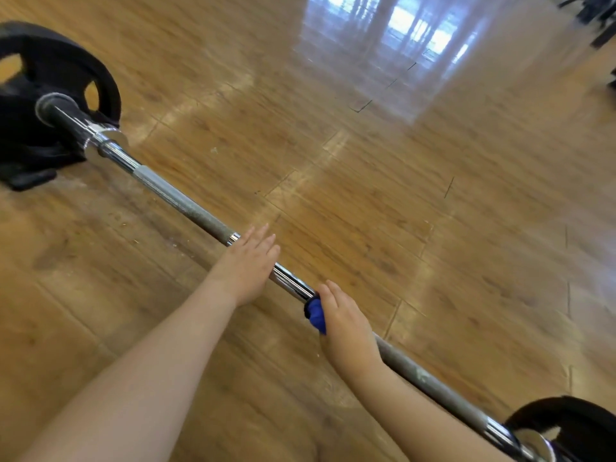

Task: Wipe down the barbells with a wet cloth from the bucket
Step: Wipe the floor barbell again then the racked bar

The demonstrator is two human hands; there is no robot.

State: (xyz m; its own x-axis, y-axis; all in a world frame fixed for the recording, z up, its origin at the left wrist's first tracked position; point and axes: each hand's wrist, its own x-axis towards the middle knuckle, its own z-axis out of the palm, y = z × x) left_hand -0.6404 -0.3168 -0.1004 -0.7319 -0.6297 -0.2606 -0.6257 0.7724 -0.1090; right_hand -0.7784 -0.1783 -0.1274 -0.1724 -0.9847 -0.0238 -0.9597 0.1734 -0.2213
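Observation:
A chrome barbell (176, 195) lies diagonally across the wooden floor, from the upper left to the lower right. My right hand (346, 325) grips a blue cloth (316, 315) wrapped around the shaft near its middle. My left hand (248, 265) lies flat on the bar a little to the left of the cloth, fingers straight and together. The bucket is not in view.
Black weight plates (50, 71) sit on the bar's far left end, another black plate (566, 425) on the near right end. Dust and scuffs mark the wooden floor (366, 195) under the bar. Dark gym equipment (596, 15) stands at the top right.

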